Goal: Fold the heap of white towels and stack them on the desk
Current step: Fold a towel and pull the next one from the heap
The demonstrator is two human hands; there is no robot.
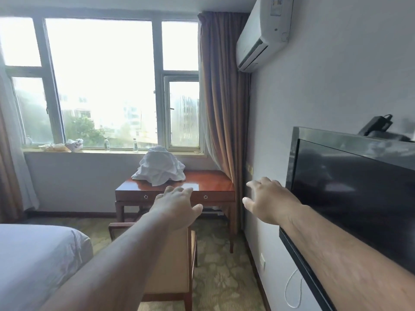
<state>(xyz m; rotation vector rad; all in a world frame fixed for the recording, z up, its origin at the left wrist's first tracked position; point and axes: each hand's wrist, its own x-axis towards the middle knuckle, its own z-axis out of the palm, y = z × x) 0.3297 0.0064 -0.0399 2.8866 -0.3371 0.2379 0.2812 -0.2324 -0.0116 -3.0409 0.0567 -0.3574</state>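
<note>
White towels [158, 168] heaped on brown desk [208, 184]; left hand [177, 206] and right hand [267, 202] spread, holding nothing, in the air.

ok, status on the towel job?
Left hand and right hand open, empty, outstretched. Towel heap unfolded on desk. Chair stands before desk, in the path.

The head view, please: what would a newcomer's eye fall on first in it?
The crumpled heap of white towels sits unfolded on the glossy red-brown wooden desk below the wide bright window. In the foreground, the left hand and right hand reach toward it with fingers spread, holding nothing. A black flat television hangs on the wall at the right.
</note>
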